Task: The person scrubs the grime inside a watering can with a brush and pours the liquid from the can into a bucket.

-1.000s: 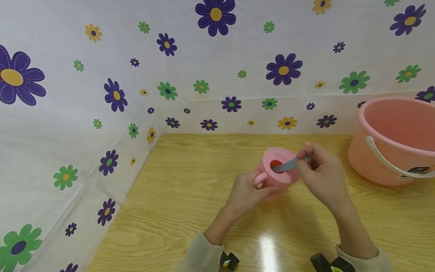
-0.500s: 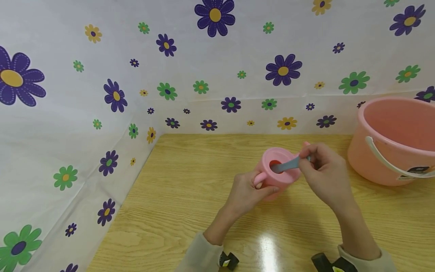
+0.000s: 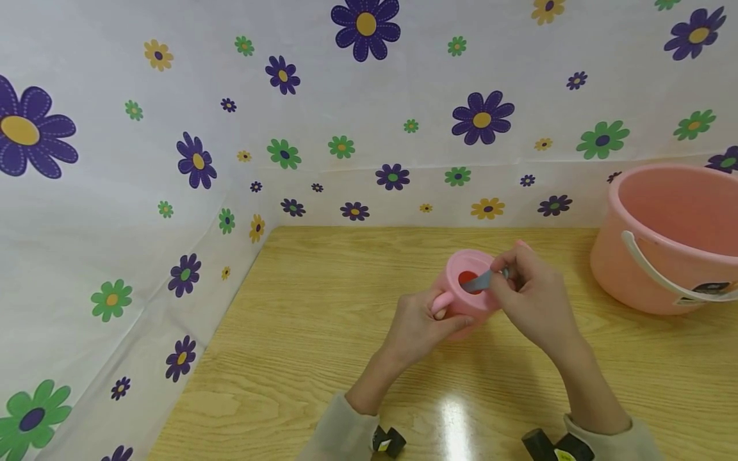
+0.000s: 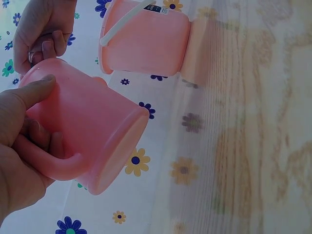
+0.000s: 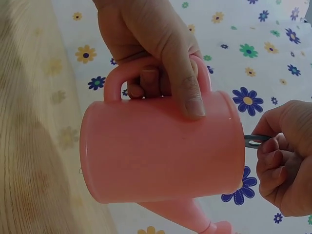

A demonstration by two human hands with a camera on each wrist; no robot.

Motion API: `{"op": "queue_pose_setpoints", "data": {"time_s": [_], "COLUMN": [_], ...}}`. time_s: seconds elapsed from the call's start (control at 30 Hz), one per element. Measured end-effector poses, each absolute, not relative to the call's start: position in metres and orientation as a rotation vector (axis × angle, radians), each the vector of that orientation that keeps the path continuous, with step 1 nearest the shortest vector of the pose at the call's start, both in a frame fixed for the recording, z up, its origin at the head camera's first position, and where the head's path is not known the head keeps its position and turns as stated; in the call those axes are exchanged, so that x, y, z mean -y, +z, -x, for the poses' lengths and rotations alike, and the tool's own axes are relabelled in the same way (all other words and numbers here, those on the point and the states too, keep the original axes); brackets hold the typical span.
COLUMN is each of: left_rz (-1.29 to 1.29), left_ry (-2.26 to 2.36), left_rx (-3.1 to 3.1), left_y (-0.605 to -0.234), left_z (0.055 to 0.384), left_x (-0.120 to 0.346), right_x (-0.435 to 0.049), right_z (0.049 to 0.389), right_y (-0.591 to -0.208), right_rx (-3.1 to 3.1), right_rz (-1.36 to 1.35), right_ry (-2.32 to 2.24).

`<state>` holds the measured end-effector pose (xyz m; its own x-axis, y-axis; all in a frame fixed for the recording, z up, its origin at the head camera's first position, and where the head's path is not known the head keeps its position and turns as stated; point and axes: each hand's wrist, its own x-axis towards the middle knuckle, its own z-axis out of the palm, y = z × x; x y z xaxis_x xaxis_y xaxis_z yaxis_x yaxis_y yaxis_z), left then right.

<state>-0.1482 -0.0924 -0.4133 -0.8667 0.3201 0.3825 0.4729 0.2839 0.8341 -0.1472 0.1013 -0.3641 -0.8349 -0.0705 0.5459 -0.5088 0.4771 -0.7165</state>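
My left hand (image 3: 415, 326) grips the side handle of a pink watering can (image 3: 480, 306), with its thumb lying against the can's body (image 5: 161, 146). The can is held up and tilted above the table, and its round top opening shows in the head view. A slim blue-grey utensil handle (image 3: 480, 282) runs into that opening; its far end is hidden inside. My right hand (image 3: 539, 304) pinches the outer end, which has a slot in the right wrist view. Below the can, its spout (image 5: 180, 214) points away from the left hand.
A larger pink bucket (image 3: 646, 275) with a white handle stands on the wooden table (image 3: 288, 333) at the right. White flower-print cloth (image 3: 323, 109) covers the walls behind and to the left.
My right hand first draws back slightly to the right, then moves left toward the can, so less of the utensil handle shows. The left hand and the can stay nearly still.
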Motion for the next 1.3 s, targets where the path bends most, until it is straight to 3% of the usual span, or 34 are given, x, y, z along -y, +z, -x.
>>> {"op": "queue_pose_setpoints", "data": {"time_s": [0.47,1.3], "left_rz": [0.75,0.758], "left_ry": [-1.639,-1.618], "left_rx": [2.391,2.42], "left_y": [-0.415,-0.419], "left_z": [0.148,0.145], "left_x": [0.095,0.095], "right_x": [-0.1,-0.1], "right_z": [0.142,0.146], "right_y": [-0.357,-0.367], "right_rx": [2.423,1.825], "right_rz": [-0.471,-0.552], "right_ry": [1.135,0.993]}}
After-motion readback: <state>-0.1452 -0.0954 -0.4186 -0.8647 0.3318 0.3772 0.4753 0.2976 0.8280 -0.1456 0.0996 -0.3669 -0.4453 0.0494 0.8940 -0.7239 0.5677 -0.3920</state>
